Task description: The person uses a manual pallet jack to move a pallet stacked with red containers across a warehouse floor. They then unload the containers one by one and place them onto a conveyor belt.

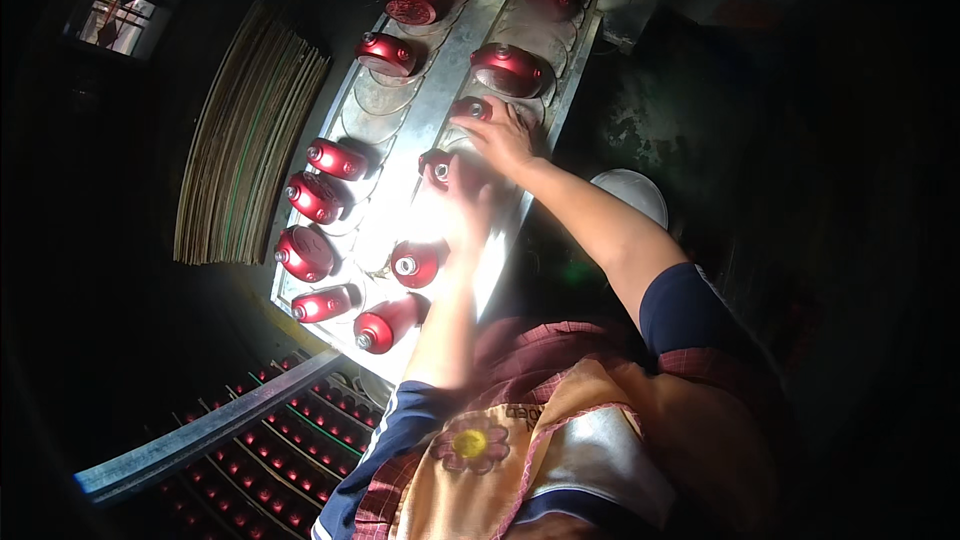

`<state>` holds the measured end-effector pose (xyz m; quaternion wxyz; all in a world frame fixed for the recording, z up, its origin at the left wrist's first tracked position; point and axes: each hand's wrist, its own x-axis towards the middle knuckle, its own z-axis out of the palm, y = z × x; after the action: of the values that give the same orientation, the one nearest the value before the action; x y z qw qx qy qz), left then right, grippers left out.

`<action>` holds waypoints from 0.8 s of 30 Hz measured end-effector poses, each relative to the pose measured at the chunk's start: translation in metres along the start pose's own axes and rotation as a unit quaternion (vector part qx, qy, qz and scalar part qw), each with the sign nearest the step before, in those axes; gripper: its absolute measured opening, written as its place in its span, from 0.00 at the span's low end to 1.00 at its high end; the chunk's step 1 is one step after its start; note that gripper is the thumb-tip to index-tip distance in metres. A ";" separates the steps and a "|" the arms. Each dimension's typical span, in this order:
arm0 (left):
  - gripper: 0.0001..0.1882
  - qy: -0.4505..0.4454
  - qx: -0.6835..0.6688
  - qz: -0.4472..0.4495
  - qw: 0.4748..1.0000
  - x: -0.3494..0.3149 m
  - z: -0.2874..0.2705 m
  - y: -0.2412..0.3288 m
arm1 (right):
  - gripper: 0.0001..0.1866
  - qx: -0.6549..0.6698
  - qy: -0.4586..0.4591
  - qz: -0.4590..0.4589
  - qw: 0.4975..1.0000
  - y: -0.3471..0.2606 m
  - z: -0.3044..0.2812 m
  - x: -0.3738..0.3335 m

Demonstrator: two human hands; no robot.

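Glossy red bottles with short pale necks stand or lie along a metal conveyor of overlapping round plates (pixel 376 126). My right hand (pixel 508 136) reaches across from the right, its fingers curled round a red bottle (pixel 472 108) in the right-hand row. Just nearer to me, my left hand (pixel 464 202) grips another red bottle (pixel 436 162) by its side; strong glare washes out part of this hand. Below my left hand stands a red bottle (pixel 412 264), its open neck facing up. Closer still, a further red bottle (pixel 384 326) leans beside my left forearm.
Several red bottles (pixel 316 196) line the conveyor's left row. Beyond my right hand sits a larger red bottle (pixel 508 70). A stack of thin boards (pixel 250 140) stands at the left. Racks of small red pieces (pixel 270 450) lie lower left, beside a metal rail (pixel 200 435).
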<state>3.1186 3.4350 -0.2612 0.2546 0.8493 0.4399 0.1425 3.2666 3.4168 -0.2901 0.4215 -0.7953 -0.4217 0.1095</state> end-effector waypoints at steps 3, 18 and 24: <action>0.41 -0.013 0.005 0.018 1.000 0.034 0.002 0.026 | 0.29 0.015 0.033 0.039 0.999 0.015 -0.025 0.019; 0.12 -0.592 -0.261 0.203 0.735 -0.076 0.122 0.180 | 0.18 -0.085 0.354 0.568 0.738 0.106 -0.211 -0.485; 0.12 -0.730 -0.080 0.309 0.604 -0.316 0.177 0.249 | 0.19 -0.131 0.567 0.691 0.429 0.022 -0.171 -0.836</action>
<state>3.1887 3.0010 -0.2748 0.4986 0.7329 -0.1943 -0.4201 2.8515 2.6730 -0.3524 0.2402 -0.7499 0.5929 -0.1684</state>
